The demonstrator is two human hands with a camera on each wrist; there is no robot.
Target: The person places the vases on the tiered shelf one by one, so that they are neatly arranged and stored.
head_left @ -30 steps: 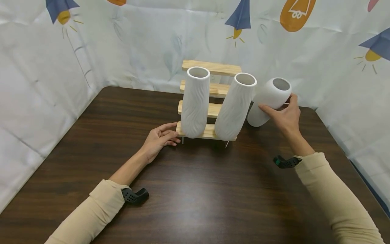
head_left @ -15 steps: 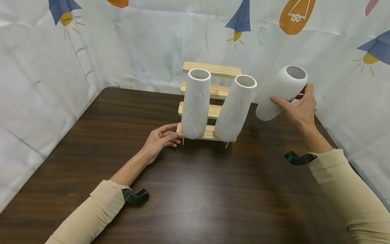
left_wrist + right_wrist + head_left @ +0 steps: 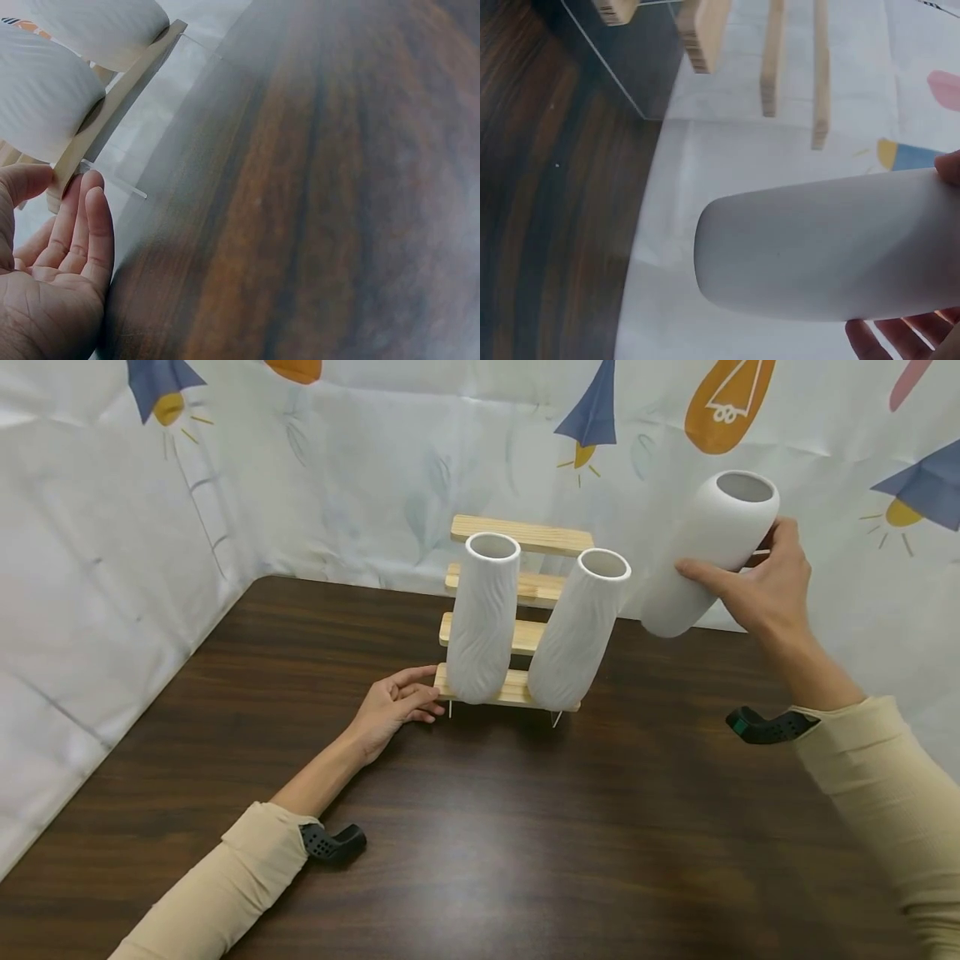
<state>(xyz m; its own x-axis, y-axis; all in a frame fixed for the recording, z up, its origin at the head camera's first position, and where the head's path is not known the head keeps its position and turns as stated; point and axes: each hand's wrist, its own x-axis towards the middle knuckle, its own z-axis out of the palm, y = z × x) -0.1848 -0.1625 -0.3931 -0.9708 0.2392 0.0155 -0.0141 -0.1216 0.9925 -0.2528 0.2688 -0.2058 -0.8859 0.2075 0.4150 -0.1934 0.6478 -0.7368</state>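
My right hand (image 3: 772,581) grips a smooth white vase (image 3: 716,531), thumb across its front, and holds it tilted in the air right of a tiered wooden rack (image 3: 525,531). In the right wrist view the vase (image 3: 817,247) lies across the frame, its rounded base toward the rack's slat ends (image 3: 769,82). My left hand (image 3: 386,710) pinches the left end of the rack's lowest slat; in the left wrist view the thumb is on one side of that slat (image 3: 120,105), fingers on the other. Two ribbed white vases, a left one (image 3: 483,618) and a right one (image 3: 577,631), stand on that slat, the right one leaning.
The rack stands on thin clear legs on a dark wood-grain table (image 3: 480,827). Behind it hangs a white printed cloth (image 3: 360,468), close to the table's back edge. A dark wristband device (image 3: 333,843) sits on each wrist.
My right hand has lifted the smooth vase from beside the rack, up and to the right. My left hand and the two ribbed vases stay in place.
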